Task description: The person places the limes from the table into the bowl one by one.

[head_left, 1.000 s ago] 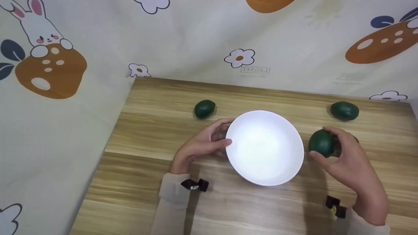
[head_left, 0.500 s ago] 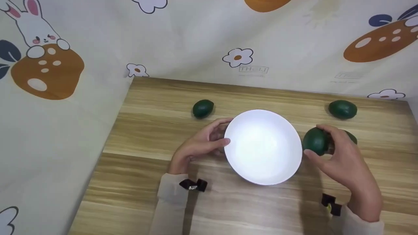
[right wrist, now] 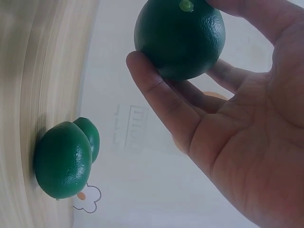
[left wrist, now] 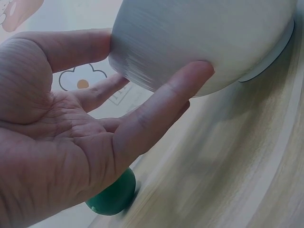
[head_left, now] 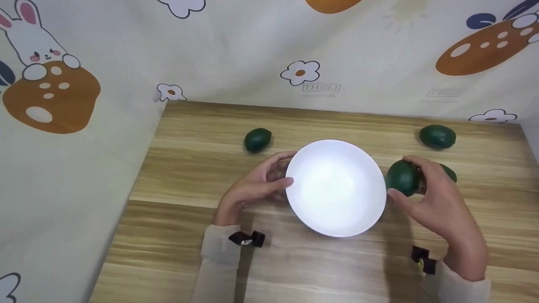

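Note:
My left hand [head_left: 257, 181] grips the side of a white bowl [head_left: 337, 189], thumb at its rim and the other fingers against its outer wall [left wrist: 204, 38]. Nothing lies inside the bowl. In my right hand [head_left: 440, 206] is a dark green lime [head_left: 403, 177], pinched between thumb and fingers beside the bowl's right rim. Whether it touches the rim, I cannot tell. The right wrist view shows this lime [right wrist: 180, 42] held clear of the table, its pale stem nub visible. A second lime [head_left: 449, 172] is partly hidden behind my right hand.
Another lime [head_left: 438, 136] lies at the back right of the wooden table [head_left: 202, 168], and one more lime [head_left: 257, 140] sits behind my left hand. A patterned cloth [head_left: 236, 50] hangs along the back and left edges.
My right hand has moved left with the lime, closing the gap to the bowl and uncovering more of the lime behind it. My left hand keeps its grip; the whole view shifts slightly.

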Demonstrator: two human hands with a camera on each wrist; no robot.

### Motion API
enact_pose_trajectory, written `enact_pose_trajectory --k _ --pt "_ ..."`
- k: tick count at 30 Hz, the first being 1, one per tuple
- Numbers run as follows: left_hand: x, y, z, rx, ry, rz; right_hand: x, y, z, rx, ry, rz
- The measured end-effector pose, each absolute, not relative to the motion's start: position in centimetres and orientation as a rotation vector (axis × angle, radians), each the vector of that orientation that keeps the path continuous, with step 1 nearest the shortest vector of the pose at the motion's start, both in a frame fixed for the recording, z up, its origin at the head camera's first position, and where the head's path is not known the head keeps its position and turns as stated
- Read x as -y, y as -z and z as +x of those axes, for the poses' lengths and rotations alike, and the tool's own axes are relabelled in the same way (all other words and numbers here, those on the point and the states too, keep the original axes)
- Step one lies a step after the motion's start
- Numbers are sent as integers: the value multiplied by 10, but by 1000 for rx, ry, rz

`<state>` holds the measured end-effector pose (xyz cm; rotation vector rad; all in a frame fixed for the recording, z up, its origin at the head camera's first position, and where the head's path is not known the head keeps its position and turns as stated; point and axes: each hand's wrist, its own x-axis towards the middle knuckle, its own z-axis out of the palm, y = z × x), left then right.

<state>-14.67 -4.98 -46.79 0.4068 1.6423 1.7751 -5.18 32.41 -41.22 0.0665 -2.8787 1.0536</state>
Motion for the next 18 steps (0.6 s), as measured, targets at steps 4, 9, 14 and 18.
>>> enact_pose_trajectory --k 4,9,14,18 --pt "50 468 -147 -1640 -1772 401 -323 411 -52 2868 -1047 70" --pt "50 468 -147 -1639 -1774 405 -319 412 -53 2828 -1052 87" --pt "50 469 -147 -1656 -1775 415 -316 412 -54 2791 -1055 101" --pt "50 470 -146 -1667 -1771 417 -315 413 -54 2778 -1052 102"
